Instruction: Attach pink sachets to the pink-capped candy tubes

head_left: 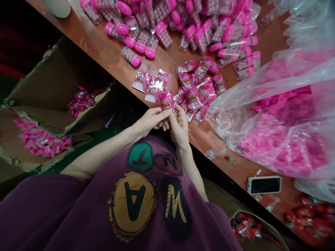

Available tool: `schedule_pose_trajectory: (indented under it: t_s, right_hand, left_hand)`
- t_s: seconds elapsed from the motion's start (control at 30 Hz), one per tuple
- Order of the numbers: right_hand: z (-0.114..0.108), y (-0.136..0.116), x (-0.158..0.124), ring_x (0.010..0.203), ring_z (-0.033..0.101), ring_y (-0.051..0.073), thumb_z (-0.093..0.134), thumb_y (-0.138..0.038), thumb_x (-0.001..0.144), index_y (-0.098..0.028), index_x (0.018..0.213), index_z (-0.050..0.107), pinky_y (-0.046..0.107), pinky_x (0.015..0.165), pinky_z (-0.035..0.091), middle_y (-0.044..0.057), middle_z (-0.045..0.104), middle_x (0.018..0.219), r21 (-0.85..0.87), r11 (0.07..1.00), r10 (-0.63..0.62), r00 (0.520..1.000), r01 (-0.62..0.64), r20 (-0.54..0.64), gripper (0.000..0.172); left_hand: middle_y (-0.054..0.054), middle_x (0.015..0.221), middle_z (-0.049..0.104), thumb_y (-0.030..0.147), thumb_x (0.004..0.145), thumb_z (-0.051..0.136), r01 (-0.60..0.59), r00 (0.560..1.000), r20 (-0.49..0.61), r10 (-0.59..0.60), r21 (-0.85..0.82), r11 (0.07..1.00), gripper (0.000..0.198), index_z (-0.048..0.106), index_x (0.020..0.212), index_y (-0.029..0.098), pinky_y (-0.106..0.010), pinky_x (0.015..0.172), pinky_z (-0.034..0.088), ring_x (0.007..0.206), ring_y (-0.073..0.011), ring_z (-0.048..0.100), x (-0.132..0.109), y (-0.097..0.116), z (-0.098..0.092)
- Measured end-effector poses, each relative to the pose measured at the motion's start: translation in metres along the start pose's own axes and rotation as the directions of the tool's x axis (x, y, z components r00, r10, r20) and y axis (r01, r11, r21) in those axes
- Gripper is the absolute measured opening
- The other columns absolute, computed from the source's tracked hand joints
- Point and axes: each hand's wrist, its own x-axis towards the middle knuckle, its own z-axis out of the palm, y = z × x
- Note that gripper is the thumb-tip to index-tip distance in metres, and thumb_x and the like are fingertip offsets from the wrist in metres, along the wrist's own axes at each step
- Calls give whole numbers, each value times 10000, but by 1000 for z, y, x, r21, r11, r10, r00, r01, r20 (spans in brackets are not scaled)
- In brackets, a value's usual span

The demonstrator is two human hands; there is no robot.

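Both hands meet at the near edge of a brown wooden table (104, 52). My left hand (151, 120) and my right hand (179, 127) pinch one small pink printed packet (166, 100) between their fingertips, held upright just off the table edge. Right behind it lies a loose heap of the same pink packets (196, 90), some spread flat toward the left. Farther back a big pile of clear candy tubes with pink caps (188, 24) covers the table.
A large clear plastic bag of pink pieces (282, 115) lies at the right. A white phone (264, 184) rests near the table's front edge. Open cardboard boxes (49, 90) with pink packets stand at lower left. Red wrapped items (309, 209) lie at far right.
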Motion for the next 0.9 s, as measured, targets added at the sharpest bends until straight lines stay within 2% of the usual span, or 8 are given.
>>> schedule_pose_trajectory:
  t_s: [0.13,0.27,0.37,0.47,0.57,0.67,0.8,0.9]
  right_hand:
    - [-10,-10,12,496,506,94,647,-585,959,-318,1261,522,258,499,490,-75,526,701,-121,989,-99,992,90,-72,422]
    - [-40,-51,35,744,694,171,532,-623,1008,-352,1461,425,323,636,544,44,692,1004,-458,847,-385,906,271,-175,539]
    - [-45,-71,45,859,710,206,519,-624,1016,-311,1589,322,363,734,540,80,703,1041,-689,672,-494,857,271,-145,682]
    - [-17,-55,43,1025,677,279,554,-611,1004,-239,1525,481,465,903,536,124,703,1100,-844,475,-429,903,251,27,644]
    - [19,-14,38,1221,572,378,666,-538,955,-179,1440,597,584,1043,457,210,644,1332,-917,269,-238,943,296,234,607]
    - [31,19,34,1321,483,379,570,-378,1027,-235,1437,621,612,1086,369,195,565,1487,-934,197,-187,947,298,262,438]
    - [14,31,26,1231,530,307,487,-297,1062,-333,1276,727,536,1027,363,123,674,1308,-902,221,-223,920,370,323,323]
    - [0,27,18,1135,569,266,514,-280,1059,-294,1198,749,470,973,378,106,718,1165,-867,157,-309,857,473,412,273]
  left_hand:
    - [-3,590,611,411,984,682,-48,999,-17,49,48,998,339,630,762,160,-169,406,252,439,-51,494,-1,1,15]
    - [-33,665,665,442,959,696,-66,996,75,58,119,991,305,763,877,157,-186,407,282,457,-61,502,-10,-3,12]
    - [-65,599,663,424,946,708,-6,993,-112,25,166,986,401,730,678,125,-181,401,267,407,-46,477,-11,-4,-13]
    - [-40,499,597,450,945,698,17,924,-381,31,120,993,501,629,558,140,-173,384,260,358,-45,456,-2,-3,-45]
    - [-28,491,589,526,937,688,-4,879,-476,32,61,998,531,610,573,148,-173,372,280,349,-50,457,10,-4,-68]
    - [-33,558,633,546,895,745,-29,892,-450,36,22,999,484,654,657,134,-171,368,306,371,-52,487,15,-6,-76]
    - [-54,636,669,462,840,826,-33,949,-313,33,6,999,413,686,682,108,-173,371,343,403,-57,522,10,-6,-70]
    - [-34,605,643,405,778,868,-34,968,-249,27,-24,999,347,717,704,102,-168,365,322,400,-53,497,3,-2,-62]
